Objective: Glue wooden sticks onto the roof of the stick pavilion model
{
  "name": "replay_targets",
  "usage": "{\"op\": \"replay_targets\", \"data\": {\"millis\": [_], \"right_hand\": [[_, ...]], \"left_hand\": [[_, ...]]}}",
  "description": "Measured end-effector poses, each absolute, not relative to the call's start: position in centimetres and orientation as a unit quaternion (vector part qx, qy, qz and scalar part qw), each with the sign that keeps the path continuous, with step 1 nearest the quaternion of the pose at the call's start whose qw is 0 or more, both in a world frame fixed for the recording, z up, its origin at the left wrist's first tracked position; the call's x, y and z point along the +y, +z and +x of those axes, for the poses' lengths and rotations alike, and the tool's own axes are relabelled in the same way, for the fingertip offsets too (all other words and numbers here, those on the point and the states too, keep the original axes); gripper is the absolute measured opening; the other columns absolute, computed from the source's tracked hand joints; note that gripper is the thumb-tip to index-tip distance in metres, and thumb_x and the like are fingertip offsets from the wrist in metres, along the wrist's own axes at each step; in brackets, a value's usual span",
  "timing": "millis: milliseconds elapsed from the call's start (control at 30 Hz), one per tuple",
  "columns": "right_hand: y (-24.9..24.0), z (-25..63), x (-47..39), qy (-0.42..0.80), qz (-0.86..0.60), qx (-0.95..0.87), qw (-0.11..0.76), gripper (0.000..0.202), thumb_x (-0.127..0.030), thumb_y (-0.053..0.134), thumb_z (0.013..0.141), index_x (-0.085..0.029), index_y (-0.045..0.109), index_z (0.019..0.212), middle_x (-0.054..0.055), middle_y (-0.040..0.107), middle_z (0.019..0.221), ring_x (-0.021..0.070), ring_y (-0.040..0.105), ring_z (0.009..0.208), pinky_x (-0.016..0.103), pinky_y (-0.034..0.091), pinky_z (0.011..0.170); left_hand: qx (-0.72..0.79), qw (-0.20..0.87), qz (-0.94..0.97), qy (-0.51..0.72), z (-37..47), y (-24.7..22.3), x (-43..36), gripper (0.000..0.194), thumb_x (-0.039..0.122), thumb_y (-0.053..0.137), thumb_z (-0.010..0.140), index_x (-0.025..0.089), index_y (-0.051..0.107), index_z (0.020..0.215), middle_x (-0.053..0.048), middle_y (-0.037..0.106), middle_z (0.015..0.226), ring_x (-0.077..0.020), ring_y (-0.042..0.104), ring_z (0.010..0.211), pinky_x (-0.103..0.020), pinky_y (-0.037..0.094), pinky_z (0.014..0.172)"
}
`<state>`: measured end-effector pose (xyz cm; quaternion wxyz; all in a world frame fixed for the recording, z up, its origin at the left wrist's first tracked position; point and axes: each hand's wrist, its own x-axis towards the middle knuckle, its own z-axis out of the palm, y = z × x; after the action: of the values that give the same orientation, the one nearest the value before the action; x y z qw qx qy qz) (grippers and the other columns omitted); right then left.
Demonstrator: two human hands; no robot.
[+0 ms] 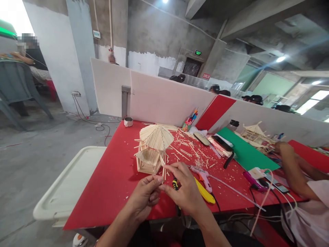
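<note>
A small house model of pale wooden sticks (151, 151), with a pitched stick roof, stands on the red table just beyond my hands. My left hand (147, 195) is closed in a pinch near its front; whatever lies between the fingertips is too small to make out. Close beside it is my right hand (183, 188), thumb and index finger apart, the thumb tip almost at the left fingertips. Thin loose sticks (165, 174) show between the right index finger and thumb, by the model's right corner; whether the finger touches them I cannot tell.
Right of my hands lie a pink glue gun (205, 179), a yellow-handled tool (205, 192) and black-and-yellow pliers (175, 184). Stick scraps (203, 154) litter the table (102, 192). A tape roll (128, 121) sits far left. A co-worker's arm (293, 168) works at right among cables.
</note>
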<state>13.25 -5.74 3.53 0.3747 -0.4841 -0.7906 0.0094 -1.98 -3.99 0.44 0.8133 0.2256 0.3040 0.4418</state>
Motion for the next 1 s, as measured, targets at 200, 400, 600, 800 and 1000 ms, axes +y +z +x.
{"op": "replay_targets", "data": {"millis": [200, 400, 600, 800, 1000], "right_hand": [[4.1, 12.9, -4.7, -0.085, -0.486, -0.795, 0.354, 0.04, -0.039, 0.068, 0.078, -0.019, 0.061, 0.112, 0.006, 0.057, 0.093, 0.0198, 0.054, 0.089, 0.033, 0.048, 0.076], [4.6, 12.2, -3.5, -0.153, -0.516, -0.783, 0.311, 0.043, -0.047, 0.064, 0.08, -0.017, 0.062, 0.112, 0.008, 0.057, 0.094, 0.0217, 0.051, 0.09, 0.034, 0.047, 0.075], [4.5, 11.5, -2.8, -0.174, -0.538, -0.778, 0.272, 0.042, -0.043, 0.064, 0.081, -0.018, 0.061, 0.114, 0.007, 0.056, 0.094, 0.0222, 0.049, 0.091, 0.033, 0.045, 0.073], [4.7, 11.3, -2.5, -0.182, -0.545, -0.777, 0.258, 0.039, -0.04, 0.064, 0.081, -0.018, 0.061, 0.113, 0.008, 0.056, 0.095, 0.0229, 0.049, 0.092, 0.035, 0.046, 0.074], [4.5, 11.3, -2.3, -0.187, -0.545, -0.776, 0.255, 0.039, -0.037, 0.063, 0.082, -0.018, 0.059, 0.116, 0.009, 0.056, 0.096, 0.0235, 0.049, 0.092, 0.036, 0.046, 0.074]], "left_hand": [[0.3, 0.827, 0.164, 0.446, -2.0, 0.2, -3.5, 0.03, 0.029, 0.081, 0.057, 0.013, 0.057, 0.058, 0.006, 0.05, 0.044, 0.0013, 0.024, 0.031, -0.014, 0.01, 0.033], [0.308, 0.837, 0.065, 0.448, -2.3, 0.1, -2.4, 0.012, 0.023, 0.066, 0.072, 0.012, 0.063, 0.071, 0.005, 0.05, 0.046, -0.0008, 0.029, 0.03, -0.013, 0.01, 0.031], [0.291, 0.847, 0.045, 0.443, -2.2, -0.1, -1.5, 0.019, 0.026, 0.061, 0.078, 0.013, 0.057, 0.065, 0.005, 0.047, 0.045, -0.002, 0.03, 0.03, -0.013, 0.011, 0.031], [0.271, 0.854, 0.065, 0.44, -1.9, -0.4, -0.8, 0.022, 0.027, 0.067, 0.073, 0.014, 0.053, 0.063, 0.006, 0.046, 0.045, -0.0016, 0.03, 0.03, -0.013, 0.012, 0.031], [0.266, 0.856, 0.078, 0.437, -1.5, -0.4, -0.5, 0.029, 0.03, 0.07, 0.07, 0.015, 0.049, 0.058, 0.008, 0.041, 0.043, -0.0013, 0.028, 0.031, -0.013, 0.012, 0.031]]}}
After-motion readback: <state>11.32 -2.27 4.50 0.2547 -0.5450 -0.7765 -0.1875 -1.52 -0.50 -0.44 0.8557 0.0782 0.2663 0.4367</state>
